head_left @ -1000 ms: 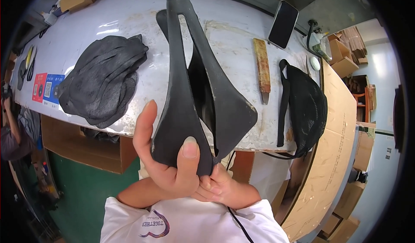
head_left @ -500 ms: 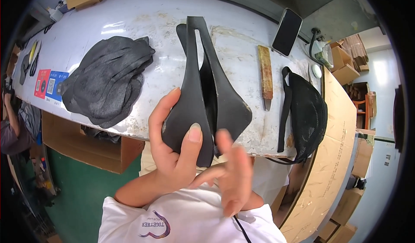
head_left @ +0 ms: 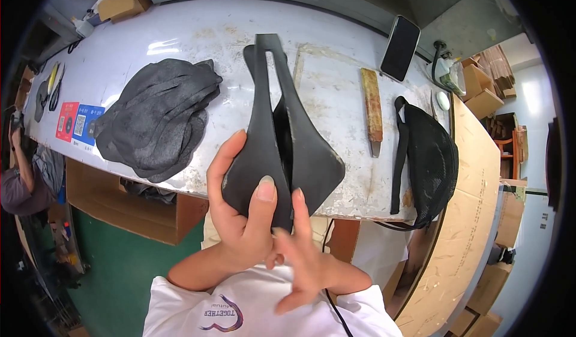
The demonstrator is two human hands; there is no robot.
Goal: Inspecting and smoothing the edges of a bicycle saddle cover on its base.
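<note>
A black bicycle saddle (head_left: 249,163), split by a long slot down its middle, is held up before me above the front edge of the table, its narrow end pointing away. My left hand (head_left: 245,232) grips its wide near end, the thumb pressed on top and the fingers round the left side. My right hand (head_left: 309,265) is at the near end of the slot. One fingertip meets the saddle's edge there, while the other fingers are spread and slightly blurred. The saddle's underside is hidden.
Dark grey sheets (head_left: 159,121) lie heaped at left on the white table (head_left: 228,13). To the right are a worn flat-bladed tool (head_left: 372,106), a phone (head_left: 400,48) and a black mesh pouch (head_left: 429,163). A cardboard box (head_left: 120,202) sits below; another person (head_left: 24,184) is far left.
My right hand has moved left and toward the saddle's slot, one fingertip now at its edge. The left hand keeps its hold. The view has shifted slightly.
</note>
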